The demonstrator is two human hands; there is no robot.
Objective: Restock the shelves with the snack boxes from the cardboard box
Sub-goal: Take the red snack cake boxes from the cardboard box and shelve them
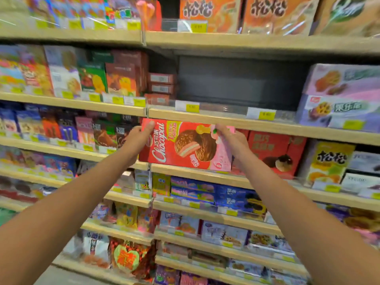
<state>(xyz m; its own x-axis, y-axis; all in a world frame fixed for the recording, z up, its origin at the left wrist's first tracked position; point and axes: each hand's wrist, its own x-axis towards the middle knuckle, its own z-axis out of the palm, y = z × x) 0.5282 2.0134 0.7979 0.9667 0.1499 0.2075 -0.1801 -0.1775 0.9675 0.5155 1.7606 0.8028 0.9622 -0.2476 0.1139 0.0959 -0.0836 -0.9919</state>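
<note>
Both arms outstretched; left hand [140, 134], right hand [229, 136] pinch snack box [183, 150] upper corners, fingers curled.

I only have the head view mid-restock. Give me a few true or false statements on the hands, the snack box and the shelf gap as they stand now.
1. The left hand and the right hand both hold the red snack box. True.
2. The red snack box has its printed face turned away from the camera. False: the printed face is toward the camera.
3. An empty gap with a dark back panel shows on the shelf above the box. True.
4. Green boxes stand directly right of that gap. False: purple boxes stand there.
5. The cardboard box is in view. False: no cardboard box shows in this view.
</note>
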